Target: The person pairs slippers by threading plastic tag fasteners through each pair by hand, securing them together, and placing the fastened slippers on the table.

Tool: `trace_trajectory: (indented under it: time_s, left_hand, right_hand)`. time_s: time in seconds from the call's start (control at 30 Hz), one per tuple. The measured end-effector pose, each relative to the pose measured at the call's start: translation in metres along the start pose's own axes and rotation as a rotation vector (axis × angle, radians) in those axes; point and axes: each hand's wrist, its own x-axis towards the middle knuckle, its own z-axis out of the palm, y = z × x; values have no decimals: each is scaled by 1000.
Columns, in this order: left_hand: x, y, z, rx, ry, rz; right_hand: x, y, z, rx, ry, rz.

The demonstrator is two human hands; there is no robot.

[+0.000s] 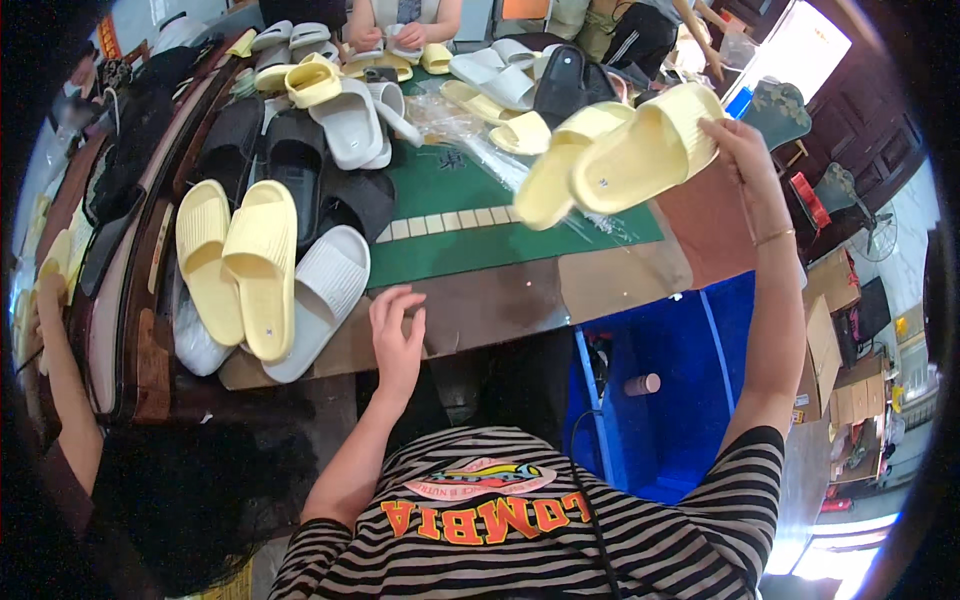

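Raised at the right, my right hand (pixel 745 155) grips a pair of pale yellow slide sandals (pixel 628 170) by their strap ends. The two sandals overlap, toes pointing left, above the green mat (pixel 520 250). My left hand (pixel 397 335) is empty, its fingers loosely bent and apart, at the table's near edge. Beside it lies a grey slide sandal (pixel 312 310), partly under another yellow pair (pixel 262 270). Black slide sandals (pixel 295 150) lie just behind these.
White and yellow slides (pixel 495 75) heap across the far side, with clear plastic wrap (pixel 455 120) and a row of cream tiles (pixel 450 222) nearby. A blue bin (pixel 670 400) stands below the table at right. Other people's hands (pixel 390 42) work opposite and at far left.
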Motion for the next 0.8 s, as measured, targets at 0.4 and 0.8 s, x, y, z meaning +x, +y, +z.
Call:
trace_trajectory:
  time_s: [0.4, 0.8]
  left_hand:
    - [34, -15, 27, 184, -64, 70]
    - [79, -22, 88, -153, -477, -5]
  right_hand:
    - [-95, 153, 202, -76, -279, 254]
    - [-113, 142, 219, -26, -242, 240]
